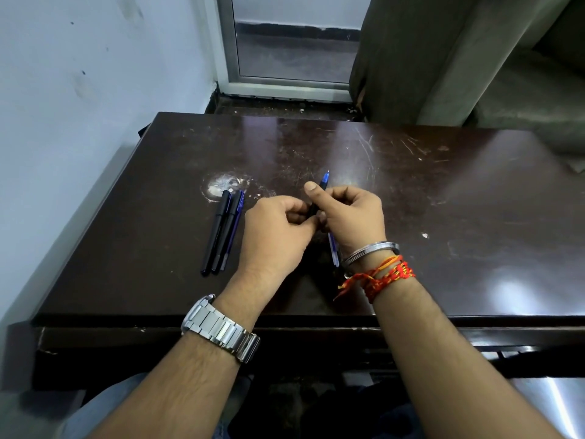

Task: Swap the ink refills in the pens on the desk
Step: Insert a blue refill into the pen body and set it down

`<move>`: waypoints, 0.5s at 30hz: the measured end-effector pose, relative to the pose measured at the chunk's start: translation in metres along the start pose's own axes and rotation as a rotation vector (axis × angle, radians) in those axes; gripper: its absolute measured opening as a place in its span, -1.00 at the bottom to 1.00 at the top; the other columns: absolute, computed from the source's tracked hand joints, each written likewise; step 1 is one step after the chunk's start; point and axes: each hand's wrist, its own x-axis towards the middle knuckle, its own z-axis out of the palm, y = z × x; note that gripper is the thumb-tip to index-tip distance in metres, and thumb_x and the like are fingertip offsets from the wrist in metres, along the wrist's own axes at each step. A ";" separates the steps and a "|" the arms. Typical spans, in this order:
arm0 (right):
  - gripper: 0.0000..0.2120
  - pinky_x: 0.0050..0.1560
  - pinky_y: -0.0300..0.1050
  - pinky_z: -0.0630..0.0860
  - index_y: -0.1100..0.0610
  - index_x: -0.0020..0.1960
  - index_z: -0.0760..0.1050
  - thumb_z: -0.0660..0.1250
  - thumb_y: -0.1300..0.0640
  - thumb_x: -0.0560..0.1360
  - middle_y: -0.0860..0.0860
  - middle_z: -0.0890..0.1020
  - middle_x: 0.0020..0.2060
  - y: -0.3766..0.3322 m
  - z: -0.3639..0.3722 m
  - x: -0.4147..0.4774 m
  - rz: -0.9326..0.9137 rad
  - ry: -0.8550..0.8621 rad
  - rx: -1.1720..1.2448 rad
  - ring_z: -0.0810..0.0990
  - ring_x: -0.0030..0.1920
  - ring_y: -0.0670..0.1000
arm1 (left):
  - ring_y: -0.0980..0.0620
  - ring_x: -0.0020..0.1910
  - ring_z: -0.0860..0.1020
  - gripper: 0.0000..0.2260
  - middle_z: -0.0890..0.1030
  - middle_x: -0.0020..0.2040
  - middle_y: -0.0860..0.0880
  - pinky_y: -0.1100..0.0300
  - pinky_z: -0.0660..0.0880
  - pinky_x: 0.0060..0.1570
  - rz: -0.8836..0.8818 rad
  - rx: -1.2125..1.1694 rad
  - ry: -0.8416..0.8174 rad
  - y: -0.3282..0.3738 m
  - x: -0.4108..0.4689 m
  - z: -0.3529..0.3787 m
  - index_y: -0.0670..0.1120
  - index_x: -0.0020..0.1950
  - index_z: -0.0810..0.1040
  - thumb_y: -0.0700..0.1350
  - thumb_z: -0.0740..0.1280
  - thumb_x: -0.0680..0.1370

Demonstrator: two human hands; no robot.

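Both hands meet over the middle of the dark desk point(443, 191) on one pen point(323, 182). Its blue tip points away from me above my right hand point(351, 217), which is closed around the front part. My left hand point(277, 231) pinches the dark barrel just behind it. A thin blue refill point(333, 253) lies on the desk under my right wrist, partly hidden. To the left, three capped pens point(223, 231) lie side by side, two black and one dark blue.
A worn pale patch point(221, 185) marks the desk top by the pens' far ends. A wall stands to the left, and a window frame point(285, 80) and curtain point(411, 58) lie beyond the far edge. The desk's front edge point(158, 321) is near my forearms.
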 end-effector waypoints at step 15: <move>-0.65 -0.34 -0.13 0.52 0.22 -0.03 0.58 0.56 0.00 0.36 0.07 0.58 -0.27 0.003 0.005 0.001 0.012 -0.084 0.080 0.54 -0.37 -0.03 | 0.08 -0.33 0.66 -0.90 0.69 -0.37 0.03 0.12 0.61 -0.29 0.022 0.035 -0.008 0.001 0.000 -0.003 -0.08 -0.22 0.71 -0.11 0.46 0.47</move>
